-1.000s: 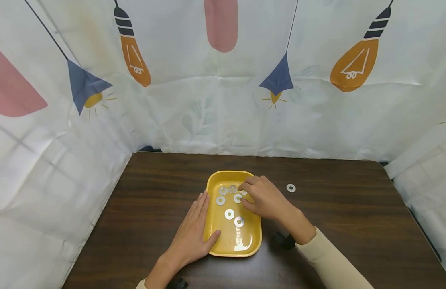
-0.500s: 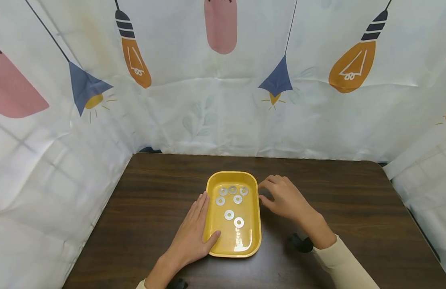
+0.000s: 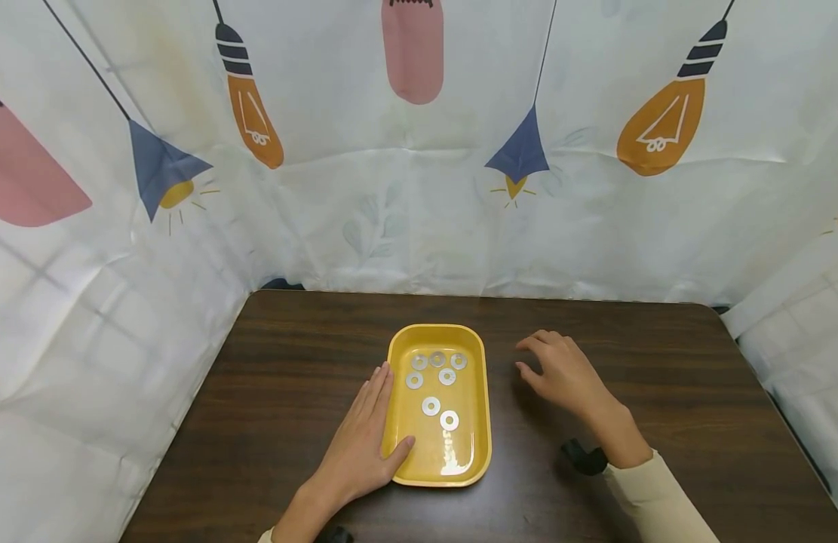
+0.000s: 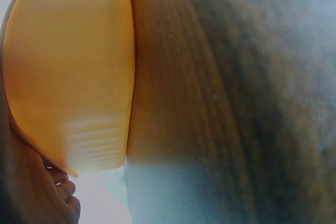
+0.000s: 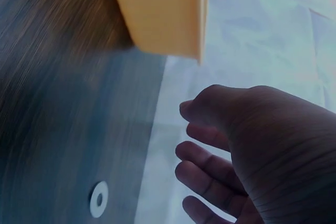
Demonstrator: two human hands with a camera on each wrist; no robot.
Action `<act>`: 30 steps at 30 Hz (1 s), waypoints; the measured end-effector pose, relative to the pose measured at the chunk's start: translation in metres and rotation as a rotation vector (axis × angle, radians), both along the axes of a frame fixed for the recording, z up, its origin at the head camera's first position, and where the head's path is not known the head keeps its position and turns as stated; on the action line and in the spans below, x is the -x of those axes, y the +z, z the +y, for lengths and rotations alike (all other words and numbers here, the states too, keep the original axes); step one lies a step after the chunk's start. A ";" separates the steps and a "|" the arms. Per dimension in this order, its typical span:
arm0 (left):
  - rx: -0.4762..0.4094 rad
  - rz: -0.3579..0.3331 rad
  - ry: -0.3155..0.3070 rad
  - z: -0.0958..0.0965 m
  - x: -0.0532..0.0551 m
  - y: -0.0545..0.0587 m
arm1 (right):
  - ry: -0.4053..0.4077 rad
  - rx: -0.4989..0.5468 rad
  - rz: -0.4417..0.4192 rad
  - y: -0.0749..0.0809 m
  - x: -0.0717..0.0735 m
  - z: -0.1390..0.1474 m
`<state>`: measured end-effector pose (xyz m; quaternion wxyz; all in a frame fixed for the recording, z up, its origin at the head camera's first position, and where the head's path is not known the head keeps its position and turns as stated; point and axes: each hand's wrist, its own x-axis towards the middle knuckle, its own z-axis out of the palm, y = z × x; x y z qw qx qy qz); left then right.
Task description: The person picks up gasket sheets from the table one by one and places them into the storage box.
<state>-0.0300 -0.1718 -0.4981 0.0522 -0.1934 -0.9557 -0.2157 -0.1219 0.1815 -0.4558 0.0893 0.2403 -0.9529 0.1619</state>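
A yellow tray (image 3: 483,445) lies on the dark wood table, with several flat metal washers (image 3: 431,406) spread over its floor. Along the tray's left side rests my left hand (image 3: 356,446), fingers straight and the thumb over the rim. In the left wrist view the tray's wall (image 4: 73,66) fills the left part. To the right of the tray my right hand (image 3: 563,373) hovers above the table, fingers loosely bent, holding nothing. One loose washer (image 5: 98,199) lies on the table in the right wrist view; the right hand hides it in the head view.
The brown table (image 3: 310,339) extends on both sides of the tray. A white curtain (image 3: 419,211) printed with lamps and bulbs hangs behind it and at the sides. A black strap piece (image 3: 584,457) sits at the right wrist.
My right hand has drawn back from over the tray and moved right, above the spot where the loose washer lay visible. The left hand stays against the tray.
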 end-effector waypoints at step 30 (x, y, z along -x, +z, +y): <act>-0.004 0.016 -0.002 0.000 0.000 -0.002 | -0.106 -0.051 -0.105 -0.034 0.012 0.032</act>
